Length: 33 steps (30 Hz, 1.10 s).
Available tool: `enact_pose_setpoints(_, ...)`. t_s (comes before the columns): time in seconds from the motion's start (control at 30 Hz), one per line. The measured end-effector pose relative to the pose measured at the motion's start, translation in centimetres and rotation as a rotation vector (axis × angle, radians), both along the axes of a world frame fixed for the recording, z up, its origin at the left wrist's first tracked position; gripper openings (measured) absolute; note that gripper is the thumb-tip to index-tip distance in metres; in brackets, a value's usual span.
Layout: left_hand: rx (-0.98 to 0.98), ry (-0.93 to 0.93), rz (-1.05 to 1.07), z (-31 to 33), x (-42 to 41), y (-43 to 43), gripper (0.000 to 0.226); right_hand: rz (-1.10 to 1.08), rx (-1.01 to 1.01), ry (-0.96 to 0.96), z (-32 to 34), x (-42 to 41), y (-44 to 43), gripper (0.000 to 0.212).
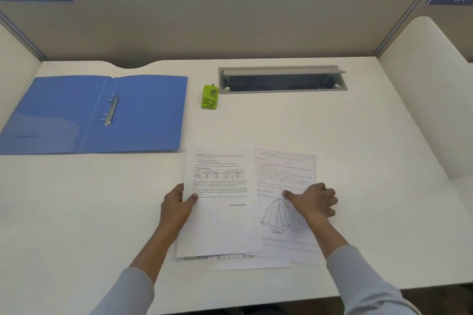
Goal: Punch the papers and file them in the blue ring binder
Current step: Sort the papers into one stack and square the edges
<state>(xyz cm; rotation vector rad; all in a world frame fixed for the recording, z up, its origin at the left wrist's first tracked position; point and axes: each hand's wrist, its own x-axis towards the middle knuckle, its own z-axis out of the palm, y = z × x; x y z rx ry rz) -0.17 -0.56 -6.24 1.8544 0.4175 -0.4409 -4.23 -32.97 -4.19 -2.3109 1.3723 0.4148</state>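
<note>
Step in hand looks like gathering the loose papers, nothing punched yet as far as I can tell. Left hand [176, 208] pinches the left edge of the top sheet [220, 202], thumb on top, fingers under. Right hand [313, 202] lies flat, fingers loosely curled, pressing on the tent-drawing sheet [286, 212] to the right; it grips nothing. The hands are apart, one per sheet.

Papers sit near-centre on the desk [332, 123], fanned and skewed, more sheet edges poking out underneath at the near side. Printed text, one table, one tent sketch; flat, no creases seen.

Green hole punch [210, 97] stands far-centre, untouched. Blue ring binder [143, 112] lies open at far left, rings [111, 110] look parted.

Next: square the sheets into one stack, edges flush, then bring it to the punch.
</note>
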Motion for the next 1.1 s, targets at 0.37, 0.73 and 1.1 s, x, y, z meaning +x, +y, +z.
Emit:
enact_pose_setpoints(0.37, -0.020, 0.016, 0.017, -0.1, -0.2, 0.0, 0.016, -0.030, 0.124, -0.322, 0.5, 0.3, 0.0, 0.040)
enact_pose_setpoints(0.73, -0.081, 0.007, 0.049, -0.2, -0.5, -0.3, 0.019, 0.142, 0.217, -0.793, 10.6, 2.3, -1.7, 0.016)
enact_pose_setpoints(1.1, -0.102, 0.015, 0.012, -0.6, -0.5, -1.0, 0.025, -0.014, 0.847, -1.028, 17.5, 2.4, -0.7, 0.026)
